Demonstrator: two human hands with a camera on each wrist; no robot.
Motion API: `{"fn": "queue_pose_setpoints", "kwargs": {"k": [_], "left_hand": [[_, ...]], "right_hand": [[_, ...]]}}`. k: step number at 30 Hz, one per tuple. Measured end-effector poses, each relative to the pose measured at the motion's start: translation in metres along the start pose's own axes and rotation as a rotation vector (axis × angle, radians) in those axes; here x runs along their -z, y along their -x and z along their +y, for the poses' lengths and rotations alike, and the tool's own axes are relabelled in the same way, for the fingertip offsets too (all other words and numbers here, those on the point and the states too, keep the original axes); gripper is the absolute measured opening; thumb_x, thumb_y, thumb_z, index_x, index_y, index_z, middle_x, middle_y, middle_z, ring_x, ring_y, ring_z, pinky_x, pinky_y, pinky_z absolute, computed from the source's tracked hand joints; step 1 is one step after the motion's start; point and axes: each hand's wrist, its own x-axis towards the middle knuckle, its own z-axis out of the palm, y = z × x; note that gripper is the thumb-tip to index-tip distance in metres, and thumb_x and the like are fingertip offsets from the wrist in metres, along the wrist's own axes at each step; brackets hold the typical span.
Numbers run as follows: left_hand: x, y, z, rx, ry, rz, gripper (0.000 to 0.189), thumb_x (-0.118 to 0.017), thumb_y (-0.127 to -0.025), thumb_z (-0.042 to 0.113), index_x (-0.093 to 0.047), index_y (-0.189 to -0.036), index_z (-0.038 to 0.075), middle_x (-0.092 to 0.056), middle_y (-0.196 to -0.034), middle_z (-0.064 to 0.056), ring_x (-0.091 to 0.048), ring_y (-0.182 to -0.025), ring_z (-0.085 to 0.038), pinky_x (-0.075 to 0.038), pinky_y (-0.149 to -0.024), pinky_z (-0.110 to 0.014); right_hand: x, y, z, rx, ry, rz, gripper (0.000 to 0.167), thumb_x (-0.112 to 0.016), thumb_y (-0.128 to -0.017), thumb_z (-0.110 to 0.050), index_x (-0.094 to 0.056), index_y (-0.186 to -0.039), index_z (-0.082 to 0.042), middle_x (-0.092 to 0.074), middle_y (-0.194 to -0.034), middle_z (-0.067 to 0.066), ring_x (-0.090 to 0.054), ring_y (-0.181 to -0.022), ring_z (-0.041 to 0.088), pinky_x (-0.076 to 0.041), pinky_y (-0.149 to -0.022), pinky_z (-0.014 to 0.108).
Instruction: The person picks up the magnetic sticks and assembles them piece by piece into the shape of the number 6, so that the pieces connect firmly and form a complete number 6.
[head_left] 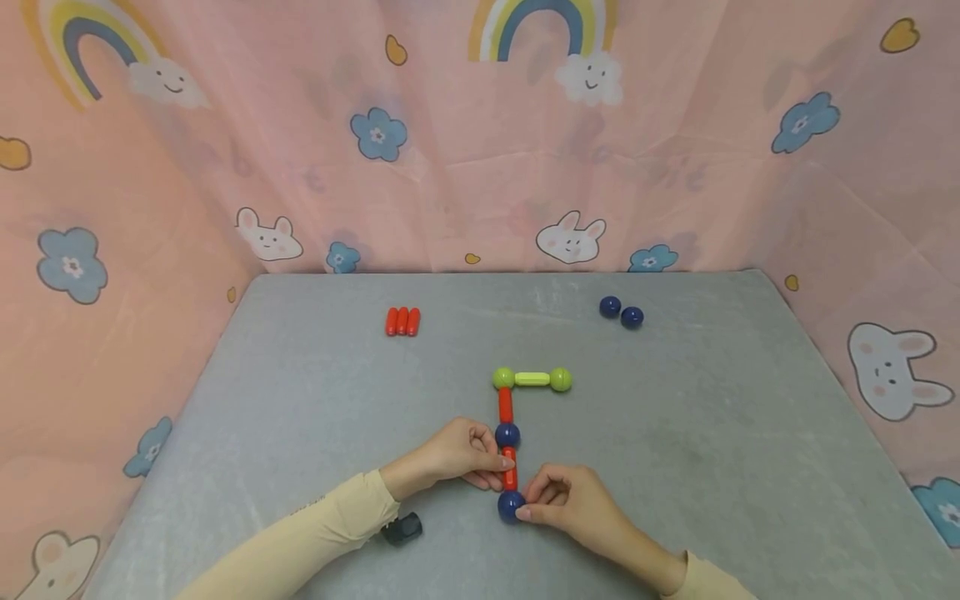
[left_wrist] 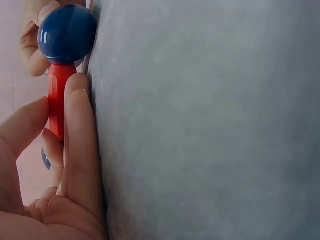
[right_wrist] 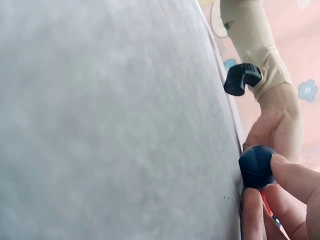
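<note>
In the head view, a chain of balls and rods lies on the grey table. My left hand [head_left: 467,454] pinches the nearer red rod [head_left: 510,477] between thumb and fingers. At the chain's near end is a dark blue ball [head_left: 512,507], held by the fingers and thumb of my right hand [head_left: 573,504]. The left wrist view shows that blue ball [left_wrist: 67,34] against the end of the red rod [left_wrist: 57,97]. Farther up the chain come another blue ball [head_left: 507,435], a second red rod [head_left: 506,405], a green ball [head_left: 503,378], a light green rod [head_left: 532,379] and another green ball [head_left: 561,380].
Three red rods [head_left: 402,322] lie side by side at the back left of the table [head_left: 315,375]. Two loose blue balls [head_left: 621,312] sit at the back right. A black device [head_left: 402,529] is at the left wrist. Pink printed cloth [head_left: 465,167] hangs around the table.
</note>
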Motion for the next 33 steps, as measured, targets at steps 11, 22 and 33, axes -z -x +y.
{"fn": "queue_pose_setpoints", "kwargs": {"k": [11,22,33], "left_hand": [[0.0002,0.0038,-0.0006,-0.026,-0.010,-0.001,0.014,-0.074,-0.087,0.012,-0.063,-0.083,0.005,-0.074,-0.069,-0.008,-0.070,-0.060,-0.009,-0.059,-0.059,-0.025],[-0.0007,0.0067,-0.0013,-0.048,-0.015,-0.012,0.013,-0.073,-0.089,0.011,-0.063,-0.087,0.002,-0.074,-0.073,-0.012,-0.071,-0.062,-0.010,-0.060,-0.061,-0.025],[-0.0011,0.0078,-0.0011,-0.062,-0.022,-0.014,0.013,-0.071,-0.090,0.010,-0.063,-0.089,0.001,-0.074,-0.075,-0.014,-0.071,-0.062,-0.010,-0.060,-0.061,-0.026]], "right_hand": [[0.0016,-0.0023,0.0024,0.017,-0.023,-0.016,0.032,-0.086,-0.076,-0.028,-0.070,-0.095,-0.007,-0.072,-0.091,0.008,-0.068,-0.069,0.008,-0.055,-0.059,0.022],[0.0012,-0.0023,0.0038,0.050,-0.048,-0.021,0.030,-0.085,-0.077,-0.024,-0.071,-0.097,-0.007,-0.072,-0.093,0.011,-0.068,-0.070,0.006,-0.055,-0.060,0.022],[0.0101,-0.0037,0.0028,0.062,-0.056,-0.073,0.029,-0.082,-0.080,-0.024,-0.070,-0.099,-0.005,-0.073,-0.094,0.012,-0.068,-0.074,0.006,-0.055,-0.064,0.022]]}}
